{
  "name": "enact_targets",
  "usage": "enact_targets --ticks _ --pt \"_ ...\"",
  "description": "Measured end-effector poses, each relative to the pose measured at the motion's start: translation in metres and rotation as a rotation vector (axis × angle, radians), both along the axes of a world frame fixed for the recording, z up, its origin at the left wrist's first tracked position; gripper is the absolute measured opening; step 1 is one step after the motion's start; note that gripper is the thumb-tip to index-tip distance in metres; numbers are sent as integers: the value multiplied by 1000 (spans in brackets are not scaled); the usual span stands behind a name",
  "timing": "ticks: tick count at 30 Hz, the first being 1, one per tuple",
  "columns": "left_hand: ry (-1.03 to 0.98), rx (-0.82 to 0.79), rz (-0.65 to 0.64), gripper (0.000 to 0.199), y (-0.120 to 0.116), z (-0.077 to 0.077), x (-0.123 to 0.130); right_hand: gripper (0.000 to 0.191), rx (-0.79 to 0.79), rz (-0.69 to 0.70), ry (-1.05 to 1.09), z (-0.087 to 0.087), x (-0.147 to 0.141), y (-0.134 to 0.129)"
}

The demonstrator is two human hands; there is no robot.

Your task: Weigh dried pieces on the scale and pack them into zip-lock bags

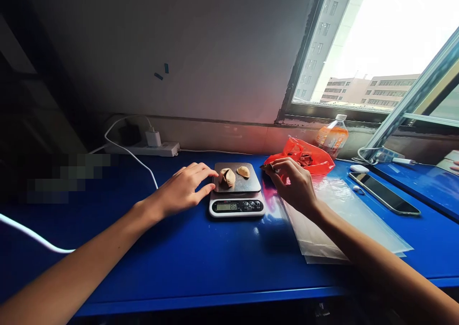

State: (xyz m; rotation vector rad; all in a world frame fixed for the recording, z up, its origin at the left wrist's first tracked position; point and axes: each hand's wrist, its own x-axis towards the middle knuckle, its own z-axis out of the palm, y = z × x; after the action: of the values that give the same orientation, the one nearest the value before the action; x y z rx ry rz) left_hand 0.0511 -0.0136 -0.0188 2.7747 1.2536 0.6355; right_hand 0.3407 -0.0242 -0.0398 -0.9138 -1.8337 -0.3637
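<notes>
A white kitchen scale (237, 207) with a steel plate stands on the blue table. On its plate lie a larger pale tan, split, dried-looking piece (228, 178) and a smaller curved piece (243, 172); their kind I cannot tell. The display seems to read 86. My left hand (188, 187) is at the plate's left edge, thumb and fingers apart, holding nothing. To the right of the scale, my right hand (294, 184) pinches a small dark flat piece (266, 167) between thumb and fingertips. Behind that hand sits a crumpled red plastic bag (319, 160) with dark reddish contents.
Clear plastic bags (333, 224) lie flat under my right forearm. Farther right are a phone (385, 193), an earbud (358, 189) and its white case (359, 169). A bottle (333, 136) stands below the window. A power strip (143, 148) with a charger and white cable lies back left.
</notes>
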Motion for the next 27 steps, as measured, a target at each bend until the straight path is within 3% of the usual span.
enact_targets --ticks 18,23,27 --pt "10 -30 11 30 5 -2 -5 8 13 -6 -32 -1 2 5" --pt "-9 -45 40 31 7 -4 -9 4 170 -55 72 19 20 3" --pt "-109 -9 37 29 7 6 -4 14 283 -249 321 36 61 7"
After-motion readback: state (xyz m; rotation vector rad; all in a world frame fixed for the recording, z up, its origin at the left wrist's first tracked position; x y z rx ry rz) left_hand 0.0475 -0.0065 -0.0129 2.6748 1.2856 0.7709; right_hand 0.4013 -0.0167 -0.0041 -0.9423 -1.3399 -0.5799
